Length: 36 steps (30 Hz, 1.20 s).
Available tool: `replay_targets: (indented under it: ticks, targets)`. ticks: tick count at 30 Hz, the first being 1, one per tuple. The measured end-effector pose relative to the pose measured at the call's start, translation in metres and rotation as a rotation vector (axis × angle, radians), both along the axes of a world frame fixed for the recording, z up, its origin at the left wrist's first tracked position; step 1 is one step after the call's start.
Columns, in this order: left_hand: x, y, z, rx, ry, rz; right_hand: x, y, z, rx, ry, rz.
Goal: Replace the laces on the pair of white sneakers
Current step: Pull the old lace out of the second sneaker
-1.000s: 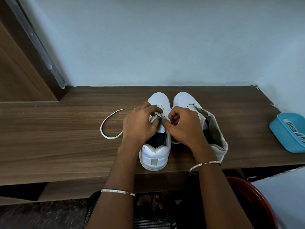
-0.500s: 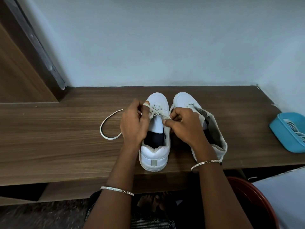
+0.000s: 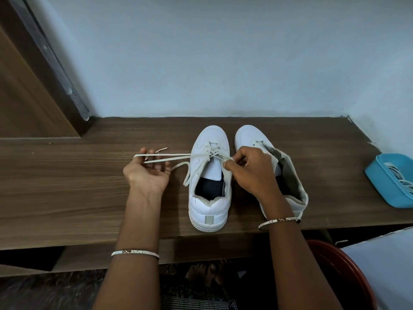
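Observation:
Two white sneakers stand side by side on a wooden shelf (image 3: 67, 186), toes toward the wall. The left sneaker (image 3: 209, 212) has a cream lace (image 3: 172, 156) threaded through its front eyelets. My left hand (image 3: 148, 175) is out to the left of that shoe, palm up, with a loop of the lace hooked over its fingers and drawn taut. My right hand (image 3: 250, 171) pinches the lace at the shoe's right eyelet row. The right sneaker (image 3: 245, 135) sits partly behind my right hand, its tongue and sides spread open.
A blue tray (image 3: 380, 182) with white laces in it sits at the shelf's right end. A red tub (image 3: 344, 271) and a white surface (image 3: 384, 265) lie below at the right. A wooden door frame (image 3: 33, 86) rises at the left, and the wall runs close behind the shoes.
My left hand has swept left away from the shoe, pulling the lace out into a taut loop. The lace that lay curved on the shelf is now lifted. My right hand stays at the eyelets.

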<state>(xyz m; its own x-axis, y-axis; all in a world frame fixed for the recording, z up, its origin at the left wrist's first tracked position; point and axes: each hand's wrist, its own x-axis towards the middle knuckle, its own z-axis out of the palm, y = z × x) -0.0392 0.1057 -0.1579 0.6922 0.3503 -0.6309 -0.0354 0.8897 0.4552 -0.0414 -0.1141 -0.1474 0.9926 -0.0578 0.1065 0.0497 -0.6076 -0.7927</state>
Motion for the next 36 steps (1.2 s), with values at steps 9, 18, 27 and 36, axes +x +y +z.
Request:
replay_targets:
  ticks: [9,18,27,36]
  targets:
    - [0.0,0.028,-0.007,0.233,0.181,0.169,-0.001,0.001,0.0,0.007,-0.001,-0.022]
    - [0.005,-0.014,-0.011,1.745,-0.419,-0.446,-0.002,0.003,0.0,0.003,-0.002,-0.021]
    - [0.006,-0.031,-0.015,1.805,-0.439,-0.531,-0.003,0.001,0.0,0.014,0.012,-0.021]
    - [0.013,0.012,-0.006,0.589,-0.036,0.134,-0.001,0.001,-0.002,0.04,0.023,-0.021]
